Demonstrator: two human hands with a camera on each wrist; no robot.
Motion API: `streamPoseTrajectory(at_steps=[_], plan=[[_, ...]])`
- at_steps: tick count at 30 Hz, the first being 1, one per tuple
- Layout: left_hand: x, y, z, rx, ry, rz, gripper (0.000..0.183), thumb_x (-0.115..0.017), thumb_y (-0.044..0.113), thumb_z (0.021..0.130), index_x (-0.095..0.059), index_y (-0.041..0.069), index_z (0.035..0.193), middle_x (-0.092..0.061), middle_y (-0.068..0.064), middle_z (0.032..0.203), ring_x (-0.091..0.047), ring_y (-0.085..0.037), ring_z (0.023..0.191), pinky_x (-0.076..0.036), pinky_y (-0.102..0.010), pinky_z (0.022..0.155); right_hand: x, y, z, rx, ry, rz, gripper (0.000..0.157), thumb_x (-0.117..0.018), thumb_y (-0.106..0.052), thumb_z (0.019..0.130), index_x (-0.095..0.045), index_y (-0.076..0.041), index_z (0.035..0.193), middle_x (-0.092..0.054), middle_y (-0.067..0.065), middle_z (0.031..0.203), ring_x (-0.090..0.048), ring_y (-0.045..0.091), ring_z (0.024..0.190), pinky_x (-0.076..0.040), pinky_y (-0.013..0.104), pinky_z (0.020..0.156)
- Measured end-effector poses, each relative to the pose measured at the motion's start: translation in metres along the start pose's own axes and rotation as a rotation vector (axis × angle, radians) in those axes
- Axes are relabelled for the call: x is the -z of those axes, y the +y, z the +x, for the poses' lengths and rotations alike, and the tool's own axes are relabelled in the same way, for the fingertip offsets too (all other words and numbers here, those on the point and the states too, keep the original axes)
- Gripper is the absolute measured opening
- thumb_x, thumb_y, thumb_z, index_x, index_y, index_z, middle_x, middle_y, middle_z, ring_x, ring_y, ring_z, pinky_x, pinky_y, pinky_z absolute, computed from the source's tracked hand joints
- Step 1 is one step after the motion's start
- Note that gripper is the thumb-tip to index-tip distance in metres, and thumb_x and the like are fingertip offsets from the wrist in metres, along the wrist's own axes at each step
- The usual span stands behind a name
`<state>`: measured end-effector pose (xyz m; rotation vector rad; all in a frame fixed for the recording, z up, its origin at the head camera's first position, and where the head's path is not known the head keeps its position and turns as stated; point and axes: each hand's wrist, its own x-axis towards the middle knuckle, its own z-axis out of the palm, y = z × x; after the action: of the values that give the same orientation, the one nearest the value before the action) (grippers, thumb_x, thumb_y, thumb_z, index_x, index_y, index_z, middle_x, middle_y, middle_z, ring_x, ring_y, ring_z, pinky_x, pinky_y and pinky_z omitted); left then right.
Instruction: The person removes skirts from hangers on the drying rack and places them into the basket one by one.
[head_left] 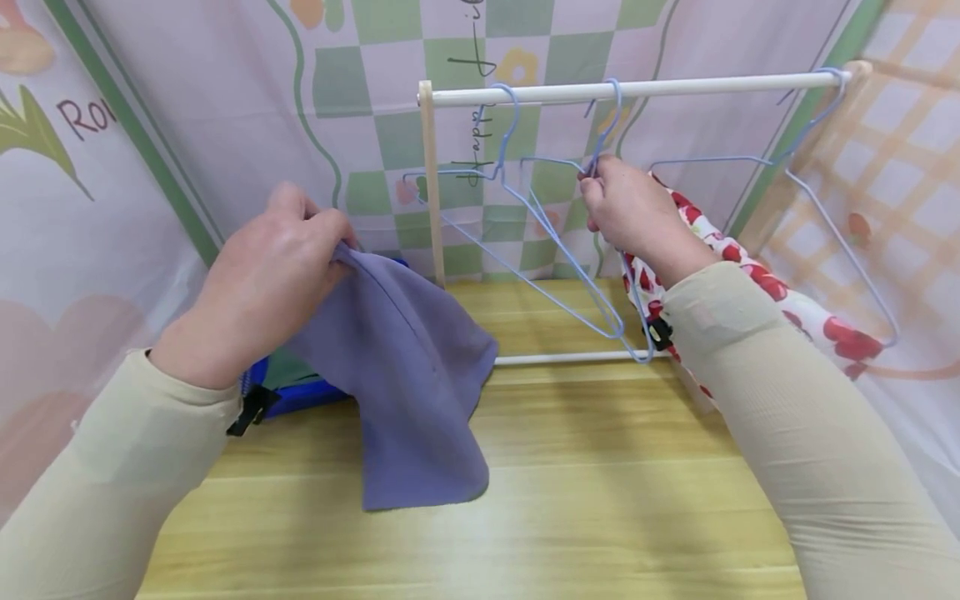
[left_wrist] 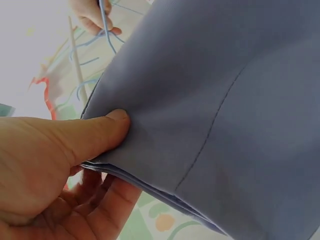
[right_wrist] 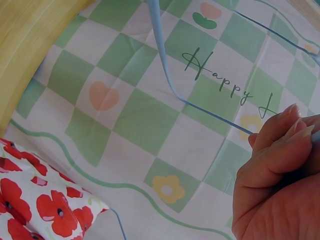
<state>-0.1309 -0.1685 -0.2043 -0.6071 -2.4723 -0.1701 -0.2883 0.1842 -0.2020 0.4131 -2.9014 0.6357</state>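
My left hand (head_left: 262,283) pinches a plain purple-grey garment (head_left: 412,400) by one edge, thumb on top and fingers underneath. The cloth drapes down from there, its lower part close over the wooden table. A stitched seam runs along the fabric (left_wrist: 225,110) in the left wrist view. My right hand (head_left: 633,208) grips a light-blue clothes hanger (head_left: 617,104) at its neck, just below the hook, which sits on the rack's rail. In the right wrist view the hanger's thin arm (right_wrist: 215,115) extends from my fingers (right_wrist: 285,145).
A white rail (head_left: 547,93) on wooden posts (head_left: 429,183) carries another blue hanger (head_left: 517,200) on the left. At the right end hangs a blue hanger (head_left: 840,225) with a red-flowered white garment (head_left: 787,304). A blue-rimmed container (head_left: 307,398) stands on the table (head_left: 562,500), partly covered by the purple-grey cloth.
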Motion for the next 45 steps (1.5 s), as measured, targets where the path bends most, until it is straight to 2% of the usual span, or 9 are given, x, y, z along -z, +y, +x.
streamPoseTrajectory(at_steps=[4,8,15,19,25,30,34,39,45], plan=[[0.003,-0.002,0.001,0.015,-0.011,0.017,0.016,-0.076,0.001,0.093,-0.066,0.001,0.105,-0.062,-0.022,0.112,-0.064,-0.036,0.066,-0.054,-0.050,0.057,0.000,0.000,0.000,0.003,0.004,0.004,0.046,-0.027,-0.034,0.110,-0.054,-0.004,0.132,-0.071,0.013,0.090,-0.060,0.032,0.083,-0.044,0.041,0.072],[0.006,-0.004,0.002,0.044,-0.053,-0.001,0.019,-0.071,0.002,0.096,-0.061,0.001,0.112,-0.072,-0.017,0.103,-0.068,-0.034,0.079,-0.056,-0.052,0.066,0.000,0.000,0.000,0.002,0.004,0.003,0.046,-0.027,-0.034,0.110,-0.054,-0.004,0.132,-0.071,0.013,0.090,-0.059,0.032,0.082,-0.044,0.041,0.071],[0.007,-0.005,0.009,0.238,-0.138,-0.144,0.029,-0.064,0.014,0.103,-0.061,0.002,0.129,-0.071,-0.020,0.117,-0.070,-0.038,0.100,-0.055,-0.055,0.087,0.000,-0.001,-0.001,-0.008,-0.005,0.016,0.047,-0.026,-0.034,0.110,-0.054,-0.004,0.133,-0.070,0.013,0.091,-0.057,0.032,0.080,-0.043,0.041,0.070],[0.005,-0.005,0.008,0.247,-0.081,-0.171,0.035,-0.070,0.016,0.101,-0.063,0.000,0.131,-0.073,-0.021,0.116,-0.071,-0.037,0.100,-0.055,-0.054,0.086,0.000,0.000,-0.001,-0.001,-0.002,0.008,0.046,-0.026,-0.034,0.110,-0.054,-0.004,0.132,-0.071,0.013,0.091,-0.057,0.032,0.081,-0.043,0.041,0.071],[0.000,-0.004,0.006,0.200,0.036,-0.184,0.016,-0.072,0.013,0.099,-0.072,0.002,0.110,-0.073,-0.014,0.096,-0.064,-0.028,0.079,-0.048,-0.044,0.072,0.000,0.000,-0.002,-0.004,-0.008,0.014,0.047,-0.026,-0.035,0.111,-0.053,-0.004,0.133,-0.070,0.014,0.092,-0.056,0.031,0.080,-0.043,0.041,0.070],[-0.002,-0.005,0.008,0.175,0.068,-0.196,0.014,-0.066,0.010,0.101,-0.073,0.001,0.109,-0.072,-0.018,0.100,-0.064,-0.033,0.090,-0.047,-0.050,0.083,0.000,0.000,-0.001,-0.004,-0.010,0.014,0.047,-0.026,-0.035,0.111,-0.054,-0.004,0.132,-0.070,0.014,0.092,-0.056,0.032,0.080,-0.043,0.041,0.070],[-0.003,-0.006,0.010,0.144,0.124,-0.135,0.014,-0.064,0.013,0.103,-0.070,0.001,0.102,-0.068,-0.015,0.084,-0.064,-0.034,0.080,-0.044,-0.052,0.091,-0.001,0.001,-0.001,-0.003,-0.009,0.008,0.047,-0.026,-0.035,0.111,-0.053,-0.004,0.132,-0.071,0.014,0.092,-0.056,0.032,0.081,-0.042,0.041,0.072],[-0.003,-0.006,0.010,0.236,0.131,-0.129,0.023,-0.057,0.028,0.109,-0.062,0.006,0.113,-0.056,-0.010,0.074,-0.055,-0.032,0.070,-0.041,-0.044,0.070,0.000,0.000,-0.001,-0.009,-0.014,0.017,0.047,-0.026,-0.035,0.111,-0.053,-0.004,0.134,-0.070,0.014,0.094,-0.056,0.032,0.080,-0.043,0.041,0.071],[-0.004,-0.006,0.012,0.299,0.166,-0.136,0.034,-0.050,0.036,0.111,-0.057,0.010,0.131,-0.067,-0.015,0.102,-0.061,-0.037,0.083,-0.043,-0.054,0.069,0.000,0.000,-0.001,-0.018,-0.026,0.025,0.048,-0.025,-0.037,0.111,-0.052,-0.005,0.136,-0.069,0.014,0.096,-0.055,0.031,0.078,-0.043,0.042,0.069]])
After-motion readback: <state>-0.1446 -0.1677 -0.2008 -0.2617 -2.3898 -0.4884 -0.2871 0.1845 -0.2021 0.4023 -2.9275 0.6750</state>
